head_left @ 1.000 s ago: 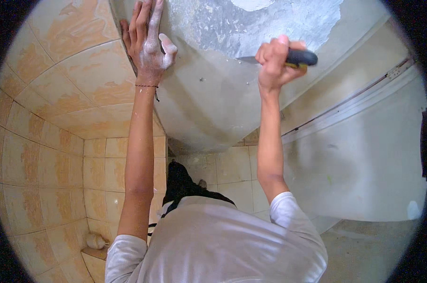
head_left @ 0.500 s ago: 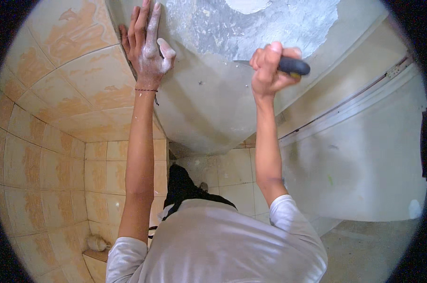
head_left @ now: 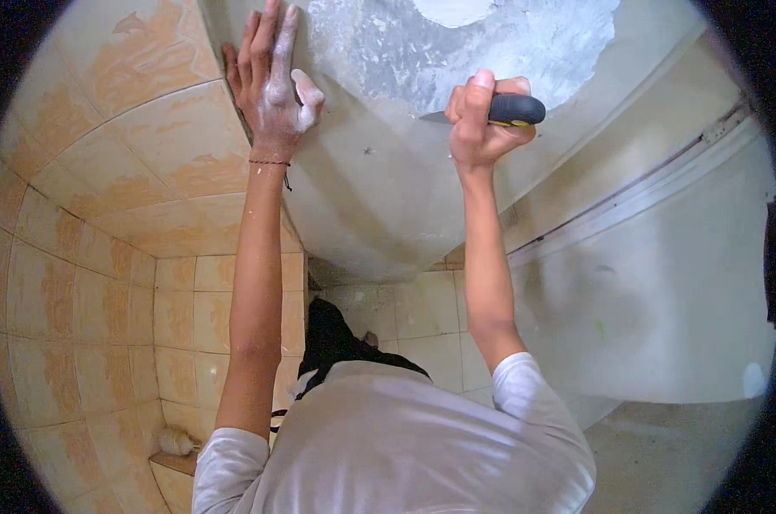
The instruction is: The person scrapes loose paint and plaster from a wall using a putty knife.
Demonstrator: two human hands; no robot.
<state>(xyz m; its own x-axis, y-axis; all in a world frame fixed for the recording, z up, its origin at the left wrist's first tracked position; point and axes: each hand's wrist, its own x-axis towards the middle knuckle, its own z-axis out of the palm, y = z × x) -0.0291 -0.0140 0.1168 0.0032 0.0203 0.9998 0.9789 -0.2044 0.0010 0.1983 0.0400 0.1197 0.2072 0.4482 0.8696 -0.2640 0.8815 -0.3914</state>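
A large patch of bare grey and whitish surface [head_left: 388, 60] shows on the wall [head_left: 379, 188] in front of me, bordered by smoother pale paint. My right hand [head_left: 482, 120] is closed around the black handle of a scraper [head_left: 518, 109], which has a yellow accent. Its thin metal blade points left, at the patch's lower edge; the fingers hide part of it. My left hand [head_left: 275, 90], dusted with white powder, rests with fingers spread against the wall beside the tiled corner. It holds nothing.
Cream and orange tiles [head_left: 139, 137] cover the left side. A door frame [head_left: 636, 184] and a pale door-like panel [head_left: 653, 291] stand at the right. Light floor tiles [head_left: 431, 317] lie below. A roundish object [head_left: 176, 441] sits on a small ledge at the lower left.
My right hand has shifted slightly left with the scraper, and more of the blade shows. My left hand stays nearly in place on the wall.
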